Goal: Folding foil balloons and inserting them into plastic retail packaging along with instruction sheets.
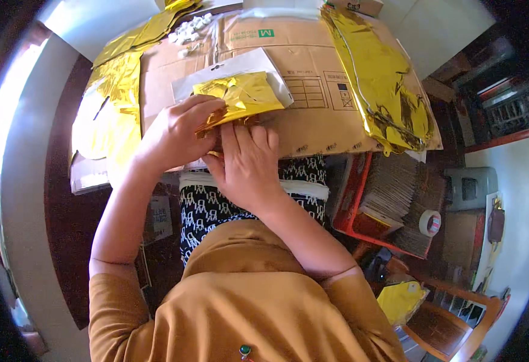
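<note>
Head view: the left hand [177, 134] has its fingers clamped on gold foil [249, 96] over white card [259, 60], while the right hand [249, 170] reaches beneath, grip too hidden to tell; light, even pressure should limit creases

Printed on cardboard sheet [313, 57]: green block mark [266, 33] near far edge, with fainter green print [248, 34] just left; ruled table [308, 92] and boxed label [340, 95] right of middle; small dark marks [331, 146] along near edge. Beyond cardboard sheet: dark lettering on carton [364, 7]. Below sheet: white letter-like pattern on black cloth [195, 199]; farther right, print on tape roll [435, 224], too small to read.
</note>
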{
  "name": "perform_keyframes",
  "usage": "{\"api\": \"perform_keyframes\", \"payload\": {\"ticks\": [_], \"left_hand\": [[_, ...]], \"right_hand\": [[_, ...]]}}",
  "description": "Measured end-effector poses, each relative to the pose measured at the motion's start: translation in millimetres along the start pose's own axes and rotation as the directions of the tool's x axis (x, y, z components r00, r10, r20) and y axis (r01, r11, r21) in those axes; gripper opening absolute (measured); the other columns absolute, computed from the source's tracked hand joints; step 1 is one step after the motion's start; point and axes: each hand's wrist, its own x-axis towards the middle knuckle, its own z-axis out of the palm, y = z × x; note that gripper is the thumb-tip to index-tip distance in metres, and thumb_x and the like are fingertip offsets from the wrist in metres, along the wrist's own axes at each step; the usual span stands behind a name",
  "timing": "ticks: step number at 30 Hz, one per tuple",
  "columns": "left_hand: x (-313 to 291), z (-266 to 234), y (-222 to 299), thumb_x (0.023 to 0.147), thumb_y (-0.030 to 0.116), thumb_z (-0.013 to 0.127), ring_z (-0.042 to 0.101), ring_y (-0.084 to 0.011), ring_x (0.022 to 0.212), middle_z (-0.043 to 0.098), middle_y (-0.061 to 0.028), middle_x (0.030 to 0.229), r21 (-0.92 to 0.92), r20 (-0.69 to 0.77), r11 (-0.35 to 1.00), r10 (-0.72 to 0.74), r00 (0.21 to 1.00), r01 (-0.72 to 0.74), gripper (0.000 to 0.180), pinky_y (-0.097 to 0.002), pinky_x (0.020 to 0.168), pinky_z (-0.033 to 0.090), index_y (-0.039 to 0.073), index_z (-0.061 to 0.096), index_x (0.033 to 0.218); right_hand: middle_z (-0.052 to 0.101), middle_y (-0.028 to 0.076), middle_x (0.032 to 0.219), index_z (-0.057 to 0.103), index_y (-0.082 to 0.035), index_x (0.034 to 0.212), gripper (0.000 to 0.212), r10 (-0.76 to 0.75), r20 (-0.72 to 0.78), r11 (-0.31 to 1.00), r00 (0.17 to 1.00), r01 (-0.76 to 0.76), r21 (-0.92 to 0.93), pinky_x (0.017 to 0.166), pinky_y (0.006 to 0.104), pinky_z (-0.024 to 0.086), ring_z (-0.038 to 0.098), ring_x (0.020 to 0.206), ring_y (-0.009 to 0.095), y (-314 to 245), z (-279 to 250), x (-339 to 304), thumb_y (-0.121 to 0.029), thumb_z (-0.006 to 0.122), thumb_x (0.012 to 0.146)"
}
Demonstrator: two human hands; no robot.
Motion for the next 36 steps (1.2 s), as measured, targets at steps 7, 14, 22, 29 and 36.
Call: {"api": "perform_keyframes", "payload": {"ticks": [7,14,22,29,36], "left_hand": [[-3,3,-13,0.075,0.000,0.066,0.071,-0.0325,0.088,0.071,-0.0156,0.105,-0.018,-0.006,1.000,-0.022,1.000,0.022,0.034,-0.0376,0.078,0.058,0.002,0.068,0.109],[7,-5,-14,0.079,0.001,0.064,0.070,-0.0343,0.089,0.071,-0.0175,0.102,-0.084,0.014,0.994,-0.064,0.998,0.065,0.030,-0.0379,0.080,0.057,0.000,0.068,0.109],[15,-9,-11,0.080,0.004,0.063,0.068,-0.0352,0.091,0.070,-0.0189,0.101,-0.072,0.026,0.994,-0.081,0.996,0.083,0.029,-0.0390,0.083,0.055,0.001,0.069,0.109],[13,-8,-12,0.079,0.004,0.062,0.067,-0.0356,0.093,0.070,-0.0185,0.101,-0.113,0.047,0.984,-0.135,0.990,0.140,0.032,-0.0402,0.086,0.054,0.001,0.069,0.111],[12,-7,-17,0.083,0.003,0.063,0.069,-0.0342,0.091,0.071,-0.0182,0.101,-0.060,0.062,0.994,-0.084,0.995,0.088,0.029,-0.0399,0.083,0.056,0.001,0.069,0.111]], "right_hand": [[0.060,0.012,0.096,0.066,-0.004,0.096,0.028,-0.056,-0.102,0.994,0.993,0.065,0.089,0.080,0.0470,0.039,0.052,0.090,0.031,6,-8,-12,-0.024,0.069,0.078],[0.059,0.008,0.091,0.066,-0.007,0.089,0.020,-0.036,-0.132,0.999,0.991,0.037,0.002,0.077,0.0437,0.042,0.054,0.085,0.030,45,-32,-22,-0.005,0.070,0.070],[0.057,0.005,0.088,0.069,-0.012,0.089,0.016,-0.159,0.001,0.928,0.987,0.150,-0.341,0.079,0.0419,0.041,0.053,0.088,0.027,61,-34,15,-0.013,0.073,0.074],[0.060,0.005,0.085,0.069,-0.010,0.082,0.009,-0.354,0.070,0.869,0.933,0.355,-0.345,0.082,0.0404,0.042,0.056,0.091,0.025,64,-38,30,-0.015,0.061,0.079],[0.060,0.004,0.080,0.066,-0.012,0.072,0.011,-0.603,0.193,0.718,0.774,0.632,-0.291,0.082,0.0372,0.045,0.058,0.087,0.021,75,-36,39,-0.017,0.058,0.079]]}}
